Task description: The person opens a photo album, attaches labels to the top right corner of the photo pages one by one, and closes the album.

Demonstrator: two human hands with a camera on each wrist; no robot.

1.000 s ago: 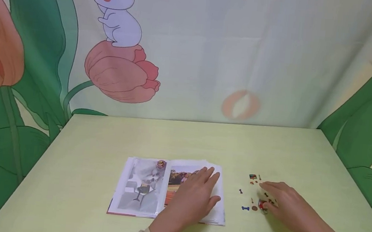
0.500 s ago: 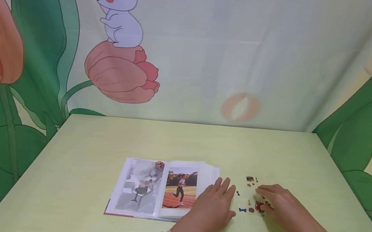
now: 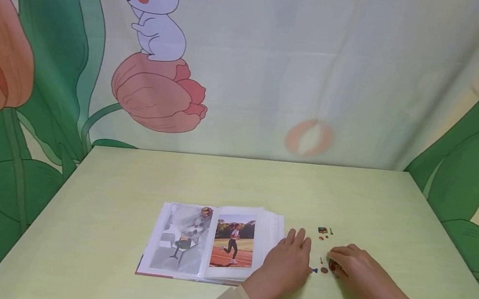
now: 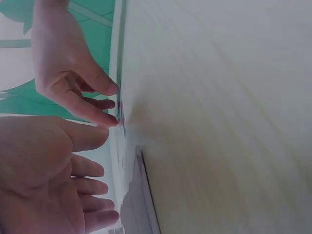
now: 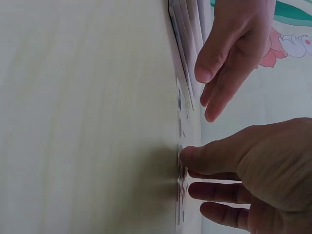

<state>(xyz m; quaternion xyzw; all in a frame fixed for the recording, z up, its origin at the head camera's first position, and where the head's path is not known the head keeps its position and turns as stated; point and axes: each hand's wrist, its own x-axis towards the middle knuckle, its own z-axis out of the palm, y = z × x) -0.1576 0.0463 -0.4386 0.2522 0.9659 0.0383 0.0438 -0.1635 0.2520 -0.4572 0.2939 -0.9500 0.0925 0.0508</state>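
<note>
Thumb and curled fingertips of my right hand [image 3: 356, 269] pinch at a red sticker [image 3: 332, 265] among the small stickers on the table's right side. In the right wrist view its thumb tip [image 5: 189, 155] is right at the thin, nearly edge-on sticker sheet [image 5: 180, 102]. My left hand [image 3: 286, 266], fingers fairly straight, lies palm down between the stickers and the open photo album [image 3: 268, 245]. It covers part of a blue bone sticker [image 3: 315, 270]. Its thumb [image 4: 92, 136] points towards the right hand's fingertips.
A photo of a runner [image 3: 234, 241] fills the album's right page, and a grey picture [image 3: 181, 241] the left. Farther back lie a small dark picture sticker [image 3: 323, 230] and a brown round one [image 3: 324, 270] nearer. A printed curtain [image 3: 257, 63] hangs behind the table [image 3: 245, 179].
My left hand has slid right off the album page to the stickers, uncovering the runner photo and hiding part of the blue bone. The right hand's fingers have curled lower over the red sticker.
</note>
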